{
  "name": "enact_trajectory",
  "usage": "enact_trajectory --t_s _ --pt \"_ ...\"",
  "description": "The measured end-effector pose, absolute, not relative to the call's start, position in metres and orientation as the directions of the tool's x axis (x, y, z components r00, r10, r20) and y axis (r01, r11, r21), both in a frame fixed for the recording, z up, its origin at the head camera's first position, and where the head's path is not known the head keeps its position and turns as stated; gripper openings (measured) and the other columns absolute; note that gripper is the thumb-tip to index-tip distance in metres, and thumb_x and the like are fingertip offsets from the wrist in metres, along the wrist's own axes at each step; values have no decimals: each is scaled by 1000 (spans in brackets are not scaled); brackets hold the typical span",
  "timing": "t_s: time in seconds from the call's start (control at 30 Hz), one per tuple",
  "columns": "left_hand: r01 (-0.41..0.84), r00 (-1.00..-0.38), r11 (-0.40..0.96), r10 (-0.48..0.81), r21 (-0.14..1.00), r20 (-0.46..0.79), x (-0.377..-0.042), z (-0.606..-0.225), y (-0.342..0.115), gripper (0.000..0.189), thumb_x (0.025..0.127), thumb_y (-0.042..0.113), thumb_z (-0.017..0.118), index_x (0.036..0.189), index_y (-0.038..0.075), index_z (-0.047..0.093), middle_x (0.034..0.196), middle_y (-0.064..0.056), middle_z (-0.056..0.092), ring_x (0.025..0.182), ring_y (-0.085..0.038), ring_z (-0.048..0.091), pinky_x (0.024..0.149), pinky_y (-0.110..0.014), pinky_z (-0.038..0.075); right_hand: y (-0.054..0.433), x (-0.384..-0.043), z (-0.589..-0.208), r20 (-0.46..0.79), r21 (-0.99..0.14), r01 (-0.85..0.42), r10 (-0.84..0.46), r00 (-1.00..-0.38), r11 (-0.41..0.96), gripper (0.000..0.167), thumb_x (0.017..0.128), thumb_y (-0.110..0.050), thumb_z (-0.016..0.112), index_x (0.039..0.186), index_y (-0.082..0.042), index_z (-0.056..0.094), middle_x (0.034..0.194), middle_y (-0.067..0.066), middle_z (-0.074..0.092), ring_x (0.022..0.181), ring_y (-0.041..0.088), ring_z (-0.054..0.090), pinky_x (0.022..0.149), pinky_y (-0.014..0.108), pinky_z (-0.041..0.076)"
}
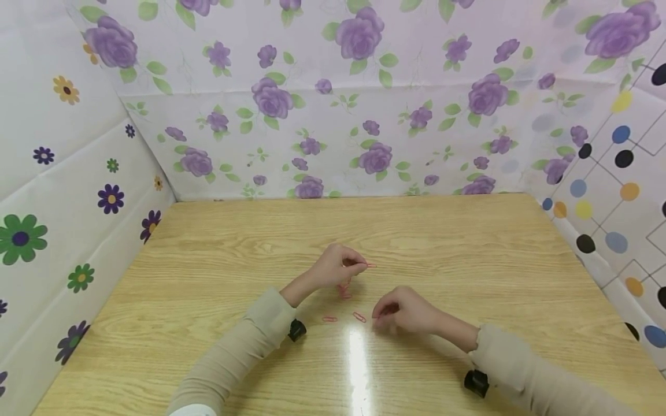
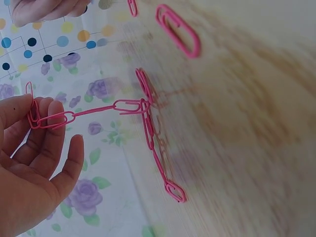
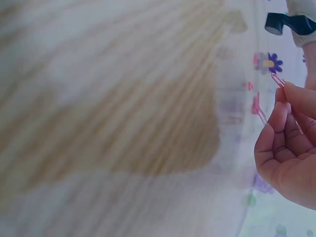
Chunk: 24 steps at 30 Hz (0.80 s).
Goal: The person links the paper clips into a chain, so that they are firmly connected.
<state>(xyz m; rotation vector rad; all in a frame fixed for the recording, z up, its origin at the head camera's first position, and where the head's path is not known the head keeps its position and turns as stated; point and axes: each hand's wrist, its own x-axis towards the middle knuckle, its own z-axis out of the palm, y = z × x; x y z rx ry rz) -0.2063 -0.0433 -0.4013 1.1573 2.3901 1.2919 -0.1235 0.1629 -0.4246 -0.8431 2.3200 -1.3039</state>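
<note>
My left hand (image 1: pixel 335 267) pinches the end of a chain of linked pink paper clips (image 2: pixel 94 110) between thumb and fingertips. From the hand the chain hangs down to the table, where its lower links (image 2: pixel 157 160) lie. An end clip (image 1: pixel 371 265) sticks out past the left fingertips in the head view. My right hand (image 1: pixel 406 312) is low over the table to the right, thumb and fingers curled together. It pinches a pink paper clip (image 3: pixel 277 80) at the thumb tip. Two loose pink paper clips lie between the hands, one on the left (image 1: pixel 330 319) and one on the right (image 1: pixel 359 316).
The wooden table (image 1: pixel 234 231) is bounded by a flowered cloth (image 1: pixel 312 115) at the back and patterned cloths at both sides. A black wrist camera (image 1: pixel 297 330) sits under the left cuff, another (image 1: pixel 476 382) under the right. Glare (image 1: pixel 358 364) crosses the table's front.
</note>
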Motion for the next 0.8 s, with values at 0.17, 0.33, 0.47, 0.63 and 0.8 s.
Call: enact_trajectory --t_s 0.17,0.33,0.47,0.63,0.8 --pt "540 -679 314 711 781 183 -206 -402 -44 19 89 8 58 93 -7 68 86 -17 67 72 -25 63 61 -21 49 168 -127 -419 13 -852 -335 -622 -783 403 6 80 0 66 84 -2 70 82 6 68 74 13 61 66 25 50" --pt "567 -667 312 717 762 203 -207 -402 -43 18 89 7 59 92 -7 68 86 -17 67 70 -24 63 61 -21 49 172 -132 -414 7 -843 -306 -561 -828 441 4 81 -7 68 83 -6 70 80 -1 68 74 11 62 66 25 50" --pt "581 -658 304 721 755 217 -207 -401 -43 16 88 6 59 91 -7 69 85 -17 67 70 -23 64 61 -20 49 177 -136 -406 9 -865 -262 -510 -860 428 6 82 -9 67 84 -4 69 81 4 68 75 22 64 64 30 51" --pt "578 -657 307 724 756 209 -207 -401 -43 17 89 7 59 91 -7 69 86 -18 67 70 -19 63 61 -20 50 183 -139 -400 3 -901 -201 -458 -889 384 8 84 -8 65 88 -2 68 84 14 67 77 31 63 65 38 52" --pt "568 -658 301 725 766 203 -207 -401 -44 18 89 6 58 91 -8 68 85 -19 67 71 -26 64 61 -20 49 185 -141 -396 9 -916 -183 -437 -899 358 10 84 -9 65 90 -1 68 85 16 66 76 31 62 65 41 52"
